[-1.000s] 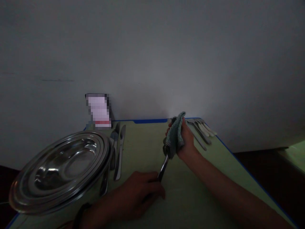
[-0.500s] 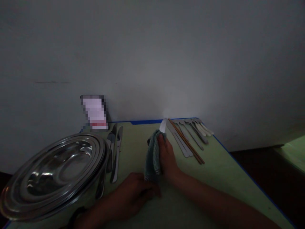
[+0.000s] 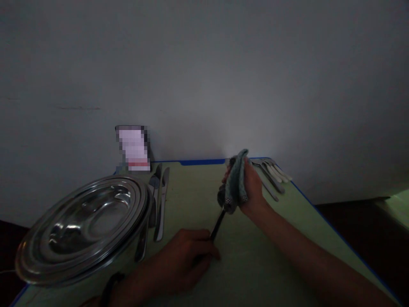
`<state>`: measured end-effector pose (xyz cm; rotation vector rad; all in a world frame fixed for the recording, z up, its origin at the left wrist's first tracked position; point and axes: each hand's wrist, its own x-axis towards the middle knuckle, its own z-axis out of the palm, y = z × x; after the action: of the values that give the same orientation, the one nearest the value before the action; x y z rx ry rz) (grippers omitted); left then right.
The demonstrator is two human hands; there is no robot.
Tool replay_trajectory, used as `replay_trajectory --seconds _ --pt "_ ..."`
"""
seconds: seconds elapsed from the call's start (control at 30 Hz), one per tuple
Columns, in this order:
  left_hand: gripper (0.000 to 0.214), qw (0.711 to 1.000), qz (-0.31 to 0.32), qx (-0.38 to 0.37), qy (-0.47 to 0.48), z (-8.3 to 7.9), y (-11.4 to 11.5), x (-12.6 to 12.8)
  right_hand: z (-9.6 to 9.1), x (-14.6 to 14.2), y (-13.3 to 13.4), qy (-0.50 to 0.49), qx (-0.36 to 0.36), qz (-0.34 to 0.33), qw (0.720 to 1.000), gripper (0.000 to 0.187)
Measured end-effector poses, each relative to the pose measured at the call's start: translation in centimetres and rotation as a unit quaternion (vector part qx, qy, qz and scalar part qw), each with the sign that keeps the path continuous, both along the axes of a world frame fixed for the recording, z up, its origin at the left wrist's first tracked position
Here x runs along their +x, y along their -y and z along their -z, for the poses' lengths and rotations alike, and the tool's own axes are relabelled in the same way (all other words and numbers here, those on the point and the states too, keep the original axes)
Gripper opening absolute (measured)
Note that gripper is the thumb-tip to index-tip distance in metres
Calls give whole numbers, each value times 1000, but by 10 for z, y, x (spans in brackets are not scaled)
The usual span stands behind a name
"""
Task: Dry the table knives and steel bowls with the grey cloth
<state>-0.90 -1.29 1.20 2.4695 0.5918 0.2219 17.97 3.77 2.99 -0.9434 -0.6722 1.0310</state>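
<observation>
My left hand (image 3: 188,253) rests low on the green table (image 3: 198,187), its fingers closed round the handle end of a dark metal utensil (image 3: 217,224) that slants up to the right. My right hand (image 3: 252,189) is closed on a teal cloth (image 3: 235,183) bunched round the utensil's upper end, which is hidden inside the cloth. Both hands are near the table's middle.
A stack of round steel trays (image 3: 86,226) stands at the left. Two table knives (image 3: 161,200) lie beside it. More cutlery (image 3: 271,175) lies in a row at the far right by the blue edge. A blurred card (image 3: 133,148) leans on the wall.
Half a second ago the cloth was down near my left hand; my right hand has slid it up the utensil toward the far end, uncovering the handle.
</observation>
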Motion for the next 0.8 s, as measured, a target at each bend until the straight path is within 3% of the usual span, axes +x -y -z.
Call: replay_trajectory --seconds 0.1,0.23,0.6,0.8 --pt "25 999 16 -32 4 -2 -2 0 -5 -3 3 -41 -2 -11 999 37" --pt "24 998 20 -50 23 -3 -3 0 -2 -19 12 -21 -11 -49 998 40" --pt "22 998 -22 -58 21 0 -3 2 35 -36 17 38 -30 -101 994 46" --pt "25 994 -46 -78 54 -1 -5 0 37 -36 18 56 -18 -126 990 45"
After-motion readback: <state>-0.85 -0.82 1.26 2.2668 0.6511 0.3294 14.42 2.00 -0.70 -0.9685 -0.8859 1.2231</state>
